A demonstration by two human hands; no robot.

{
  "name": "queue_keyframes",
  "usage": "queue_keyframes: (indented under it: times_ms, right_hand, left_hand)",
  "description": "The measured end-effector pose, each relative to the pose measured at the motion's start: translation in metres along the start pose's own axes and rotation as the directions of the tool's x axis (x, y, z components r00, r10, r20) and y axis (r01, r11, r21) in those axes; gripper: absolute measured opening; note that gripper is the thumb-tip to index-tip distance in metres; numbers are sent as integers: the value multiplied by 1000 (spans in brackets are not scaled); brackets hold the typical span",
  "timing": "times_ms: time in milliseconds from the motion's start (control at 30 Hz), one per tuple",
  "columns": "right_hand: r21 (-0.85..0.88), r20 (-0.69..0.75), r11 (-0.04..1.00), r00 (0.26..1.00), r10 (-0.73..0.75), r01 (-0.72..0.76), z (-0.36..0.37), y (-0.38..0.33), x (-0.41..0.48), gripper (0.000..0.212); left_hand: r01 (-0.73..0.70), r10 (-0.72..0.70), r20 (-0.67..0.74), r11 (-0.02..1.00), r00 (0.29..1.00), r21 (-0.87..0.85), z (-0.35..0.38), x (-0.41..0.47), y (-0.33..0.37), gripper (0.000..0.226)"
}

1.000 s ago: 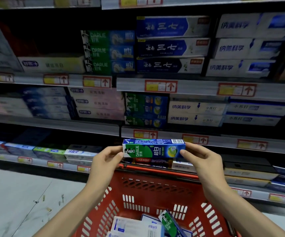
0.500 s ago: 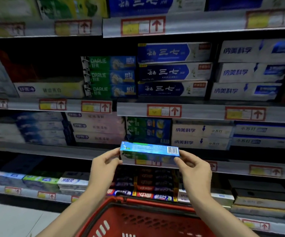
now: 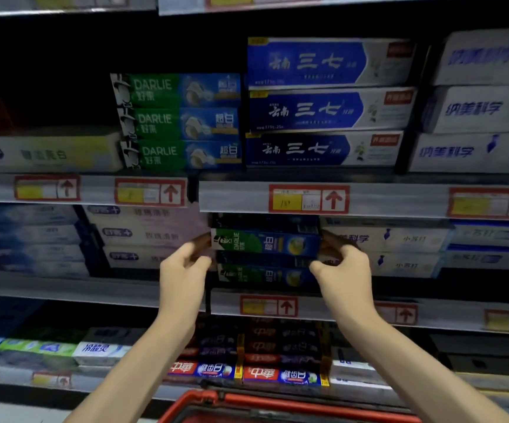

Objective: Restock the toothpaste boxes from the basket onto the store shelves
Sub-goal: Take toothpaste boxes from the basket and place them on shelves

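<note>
Darlie box [image 3: 265, 243]: lies lengthwise in the middle shelf [image 3: 94, 290] bay, on top of a like box [image 3: 267, 276], under the price rail [image 3: 308, 199].
Left hand [image 3: 183, 267]: at the box's left end.
Right hand [image 3: 343, 270]: at its right end.
Upper shelf: three stacked Darlie boxes [image 3: 180, 122], left of the three-box stack [image 3: 326, 106].
Basket [image 3: 247, 403]: below, in front of the bottom shelf.
</note>
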State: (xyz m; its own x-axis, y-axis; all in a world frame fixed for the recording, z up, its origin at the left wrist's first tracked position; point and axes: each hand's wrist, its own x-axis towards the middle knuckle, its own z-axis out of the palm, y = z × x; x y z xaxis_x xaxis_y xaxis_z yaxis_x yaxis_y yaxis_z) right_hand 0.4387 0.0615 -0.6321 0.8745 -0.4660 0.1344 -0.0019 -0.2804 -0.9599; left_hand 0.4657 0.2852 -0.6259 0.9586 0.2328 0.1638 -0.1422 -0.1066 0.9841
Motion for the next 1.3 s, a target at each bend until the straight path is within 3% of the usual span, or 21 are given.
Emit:
queue_keyframes:
  times_ms: [100,267,367,467,567,833,967,1067,1167,1300]
  right_hand:
    - [-54,14,999,1000,6,-5,3,4,-1,9]
    - [-133,42,990,998,46,-40,4,12,-14,17]
    - [-143,14,988,998,61,-58,1,10,-19,35]
    - [-152,-9,986,998,70,-70,-8,4,-27,67]
    - [-114,33,993,999,22,-18,-28,-7,-41,56]
    - [-95,228,994,973,-31,54,-111,-30,-94,43]
    - [-227,354,970,935,5,81,-146,-12,-128,36]
    - [-399,431,909,899,69,122,-158,21,-148,29]
    - [-425,468,892,881,71,154,-158,38,-164,27]
    - [-397,453,909,889,74,126,-157,54,-174,24]
  left_hand:
    - [51,-53,38,997,998,60,-1,3,-10,36]
    - [104,-121,101,982,988,155,-4,-3,-24,36]
    - [119,-131,54,975,990,189,-7,-4,-22,32]
    - [117,-126,23,968,992,222,-17,-13,-11,30]
    - [116,-142,91,963,986,241,-26,-28,8,39]
    - [133,-222,339,955,914,265,-44,-108,70,34]
    - [266,-301,345,953,889,148,-47,-151,64,31]
    - [296,-392,370,910,842,291,-45,-186,25,31]
    - [292,-506,393,823,768,488,-46,-215,-15,32]
    - [319,-528,390,814,755,485,-44,-222,-26,31]
